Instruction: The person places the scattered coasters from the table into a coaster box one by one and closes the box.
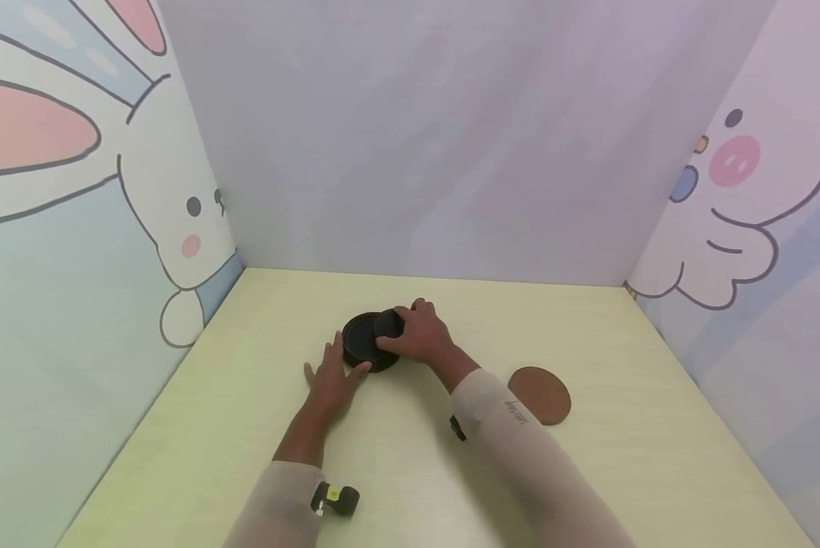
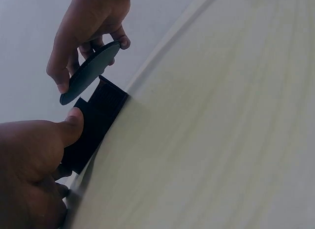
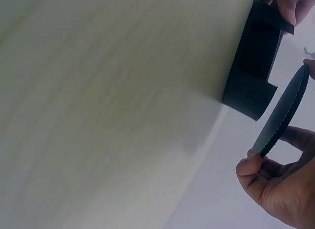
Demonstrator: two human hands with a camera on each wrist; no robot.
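A black round coaster holder (image 1: 358, 364) with a raised, notched wall stands on the table. My left hand (image 1: 330, 387) holds it at its near left side, the thumb against the wall in the left wrist view. My right hand (image 1: 425, 335) grips a dark round coaster (image 1: 388, 324) by its edges. In the right wrist view, the coaster (image 3: 283, 113) is tilted and shows stitching along its rim. It is just above the holder (image 3: 251, 88), with a gap between them. A brown round coaster (image 1: 539, 395) lies flat on the table near the right forearm.
The pale wood-grain table (image 1: 410, 487) meets a plain grey back wall (image 1: 423, 152). Side walls with cartoon animals (image 1: 183, 205) stand to the left and right. A small black camera (image 1: 341, 498) is strapped at the left wrist.
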